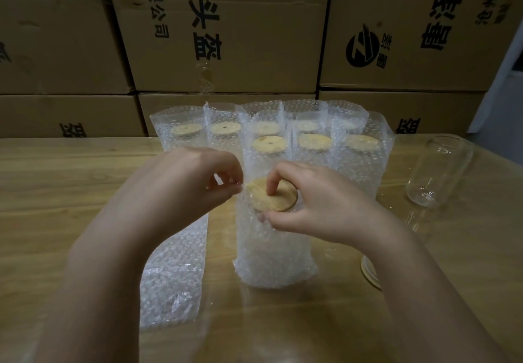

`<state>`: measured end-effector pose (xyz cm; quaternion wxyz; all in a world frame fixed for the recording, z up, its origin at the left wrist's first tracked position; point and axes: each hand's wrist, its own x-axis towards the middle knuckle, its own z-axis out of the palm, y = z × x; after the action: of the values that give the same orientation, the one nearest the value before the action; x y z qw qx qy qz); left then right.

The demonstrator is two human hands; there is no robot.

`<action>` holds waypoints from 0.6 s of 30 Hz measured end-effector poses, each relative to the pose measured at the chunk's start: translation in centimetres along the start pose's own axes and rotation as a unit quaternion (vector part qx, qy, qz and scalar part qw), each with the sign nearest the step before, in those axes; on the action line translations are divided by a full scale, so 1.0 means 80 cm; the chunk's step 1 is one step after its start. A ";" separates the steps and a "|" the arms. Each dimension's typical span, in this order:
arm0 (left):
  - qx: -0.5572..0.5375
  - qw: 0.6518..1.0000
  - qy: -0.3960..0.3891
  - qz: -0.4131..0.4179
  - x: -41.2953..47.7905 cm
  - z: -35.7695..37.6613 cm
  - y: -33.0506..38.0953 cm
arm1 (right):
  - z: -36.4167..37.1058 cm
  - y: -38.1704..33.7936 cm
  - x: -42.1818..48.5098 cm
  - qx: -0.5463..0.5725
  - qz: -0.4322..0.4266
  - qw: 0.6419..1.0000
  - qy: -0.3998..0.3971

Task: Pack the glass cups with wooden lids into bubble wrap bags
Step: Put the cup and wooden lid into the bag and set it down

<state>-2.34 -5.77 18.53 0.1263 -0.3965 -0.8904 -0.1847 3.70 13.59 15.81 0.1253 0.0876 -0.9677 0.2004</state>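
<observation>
A bubble wrap bag stands upright at the table's centre with a glass cup inside; the glass is hidden by the wrap. A round wooden lid sits tilted at the bag's mouth. My right hand pinches the lid, fingers on top and thumb under its near edge. My left hand pinches the bag's left rim beside the lid. Behind stand several packed cups with wooden lids in bubble wrap bags.
A flat stack of empty bubble wrap bags lies under my left forearm. A bare glass cup stands at the right, and a loose wooden lid peeks out by my right forearm. Cardboard boxes wall the wooden table's far side.
</observation>
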 end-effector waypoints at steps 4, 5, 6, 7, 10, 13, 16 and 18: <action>0.008 1.000 -0.001 0.002 0.001 0.001 -0.003 | 0.001 0.001 0.000 -0.022 0.001 1.000 0.001; 0.008 1.000 -0.002 0.000 0.001 0.002 -0.004 | 0.001 0.000 0.000 -0.026 0.001 1.000 -0.003; 0.007 1.000 -0.006 -0.002 0.002 0.003 -0.006 | 0.000 0.000 -0.001 -0.028 0.004 1.000 -0.011; 0.006 1.000 -0.010 -0.005 0.003 0.005 -0.008 | -0.002 0.001 -0.001 -0.027 0.008 0.999 -0.024; 0.008 0.999 -0.037 -0.018 0.006 0.010 -0.012 | -0.013 0.005 -0.004 0.019 0.013 1.000 -0.019; -0.009 0.997 -0.068 -0.019 0.006 0.011 -0.010 | -0.032 0.017 -0.012 0.027 0.008 0.998 0.057; -0.024 0.997 -0.066 -0.020 0.006 0.009 -0.009 | -0.039 0.034 -0.018 -0.017 0.082 0.996 -0.014; -0.012 0.998 -0.051 -0.023 0.006 0.008 -0.012 | -0.040 0.045 -0.019 -0.020 0.112 0.991 -0.073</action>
<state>-3.39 -5.76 17.91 0.0719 -0.3859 -0.9023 -0.1783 5.06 18.31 16.88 0.0326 -0.0093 -0.9818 0.1866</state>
